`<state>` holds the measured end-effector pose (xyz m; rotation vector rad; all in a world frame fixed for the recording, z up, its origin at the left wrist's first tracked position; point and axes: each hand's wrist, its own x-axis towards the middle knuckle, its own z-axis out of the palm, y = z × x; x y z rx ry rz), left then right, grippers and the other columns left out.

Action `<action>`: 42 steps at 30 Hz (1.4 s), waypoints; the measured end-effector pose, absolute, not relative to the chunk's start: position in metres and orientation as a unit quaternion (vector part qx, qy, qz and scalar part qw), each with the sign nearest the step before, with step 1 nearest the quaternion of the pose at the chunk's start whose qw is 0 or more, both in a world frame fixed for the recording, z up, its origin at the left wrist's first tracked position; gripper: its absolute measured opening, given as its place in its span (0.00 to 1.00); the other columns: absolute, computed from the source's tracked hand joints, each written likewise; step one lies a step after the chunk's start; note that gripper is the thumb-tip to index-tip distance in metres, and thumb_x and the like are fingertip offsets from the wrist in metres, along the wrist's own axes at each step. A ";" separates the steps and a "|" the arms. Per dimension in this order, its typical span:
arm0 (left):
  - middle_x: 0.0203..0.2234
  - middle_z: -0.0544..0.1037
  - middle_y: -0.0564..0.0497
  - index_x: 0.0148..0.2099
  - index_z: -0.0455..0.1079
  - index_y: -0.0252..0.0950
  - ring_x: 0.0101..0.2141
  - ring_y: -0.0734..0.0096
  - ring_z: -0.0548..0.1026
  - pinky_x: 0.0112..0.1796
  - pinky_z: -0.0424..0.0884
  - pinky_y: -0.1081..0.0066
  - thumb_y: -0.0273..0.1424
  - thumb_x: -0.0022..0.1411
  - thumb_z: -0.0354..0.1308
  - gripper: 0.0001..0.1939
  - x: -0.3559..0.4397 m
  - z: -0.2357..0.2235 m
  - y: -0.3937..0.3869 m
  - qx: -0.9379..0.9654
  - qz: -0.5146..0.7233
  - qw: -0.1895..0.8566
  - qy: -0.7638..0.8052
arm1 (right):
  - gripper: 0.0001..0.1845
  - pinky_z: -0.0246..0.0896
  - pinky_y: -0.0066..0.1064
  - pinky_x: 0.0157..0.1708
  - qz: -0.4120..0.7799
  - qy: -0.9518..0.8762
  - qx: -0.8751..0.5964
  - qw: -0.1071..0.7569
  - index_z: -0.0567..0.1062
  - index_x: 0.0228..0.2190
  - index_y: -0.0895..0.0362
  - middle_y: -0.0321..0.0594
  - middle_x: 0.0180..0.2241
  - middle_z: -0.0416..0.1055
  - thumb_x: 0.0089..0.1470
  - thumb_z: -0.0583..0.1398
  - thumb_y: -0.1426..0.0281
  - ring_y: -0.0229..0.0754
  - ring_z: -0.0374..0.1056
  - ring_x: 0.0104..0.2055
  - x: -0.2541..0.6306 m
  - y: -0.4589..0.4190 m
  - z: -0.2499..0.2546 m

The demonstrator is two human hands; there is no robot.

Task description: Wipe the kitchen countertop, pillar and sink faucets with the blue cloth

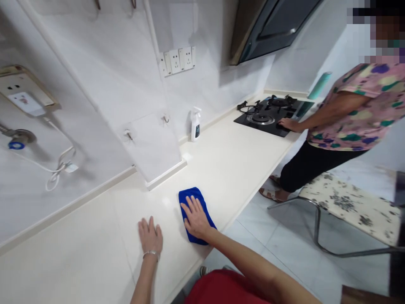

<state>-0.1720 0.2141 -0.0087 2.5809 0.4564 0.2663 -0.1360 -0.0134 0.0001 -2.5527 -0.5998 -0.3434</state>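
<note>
A folded blue cloth [193, 195] lies on the white countertop [228, 169] near its front edge. My right hand [196, 218] presses flat on the cloth, its fingers stretched out and a little spread. To the left of it, my left hand [150, 236] rests palm down on the bare counter, fingers apart, holding nothing. A bracelet circles the left wrist. Farther along, a white spray bottle [195, 125] stands upright by the wall, out of reach of both palms.
At the counter's far end is a black gas hob [265, 116] under a range hood [275, 29]. Another person [357, 109] stands there, one hand on the hob's edge. A flower-patterned chair [351, 207] stands at right. A wall corner [158, 147] juts over the counter.
</note>
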 end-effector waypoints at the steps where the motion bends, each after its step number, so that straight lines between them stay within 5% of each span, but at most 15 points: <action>1: 0.70 0.49 0.28 0.67 0.59 0.25 0.71 0.41 0.37 0.67 0.38 0.37 0.41 0.68 0.40 0.33 -0.176 -0.011 0.219 0.956 0.103 0.209 0.177 | 0.35 0.40 0.57 0.70 -0.104 -0.221 -0.943 0.228 0.60 0.65 0.60 0.52 0.71 0.45 0.58 0.56 0.65 0.60 0.38 0.73 -0.137 -0.007 0.001; 5: 0.70 0.51 0.29 0.70 0.54 0.30 0.71 0.43 0.44 0.67 0.42 0.40 0.43 0.70 0.33 0.34 -0.182 -0.012 0.219 0.975 0.074 0.124 0.169 | 0.35 0.38 0.55 0.71 -0.051 -0.264 -0.940 0.213 0.56 0.66 0.60 0.52 0.71 0.43 0.62 0.53 0.60 0.57 0.38 0.73 -0.141 -0.024 -0.001; 16: 0.72 0.48 0.35 0.71 0.50 0.37 0.71 0.49 0.43 0.69 0.42 0.45 0.49 0.69 0.32 0.36 -0.179 0.004 0.213 0.973 0.022 0.138 0.185 | 0.33 0.41 0.54 0.70 -0.036 -0.201 -0.959 0.196 0.59 0.66 0.51 0.42 0.70 0.50 0.60 0.53 0.65 0.50 0.41 0.73 -0.095 -0.200 -0.006; 28: 0.72 0.49 0.36 0.71 0.52 0.38 0.71 0.50 0.44 0.69 0.43 0.45 0.49 0.69 0.36 0.35 -0.179 0.000 0.212 0.970 0.020 0.135 0.201 | 0.32 0.45 0.53 0.68 -0.095 0.050 -0.993 0.057 0.59 0.65 0.58 0.49 0.69 0.53 0.62 0.49 0.64 0.55 0.46 0.71 0.033 -0.370 -0.033; 36: 0.72 0.48 0.36 0.70 0.52 0.35 0.71 0.51 0.42 0.69 0.43 0.44 0.47 0.69 0.35 0.35 -0.177 0.011 0.206 0.969 0.014 0.131 0.208 | 0.34 0.46 0.66 0.64 -0.150 0.086 -0.982 0.071 0.57 0.65 0.65 0.61 0.68 0.51 0.61 0.48 0.63 0.66 0.43 0.71 0.042 -0.334 -0.041; 42: 0.71 0.49 0.36 0.70 0.54 0.34 0.71 0.50 0.43 0.69 0.43 0.45 0.48 0.68 0.35 0.36 -0.175 0.011 0.210 0.967 0.005 0.134 0.216 | 0.39 0.38 0.67 0.67 -0.087 -0.025 -0.985 0.144 0.51 0.68 0.62 0.54 0.72 0.41 0.58 0.53 0.67 0.66 0.32 0.73 -0.022 -0.203 -0.026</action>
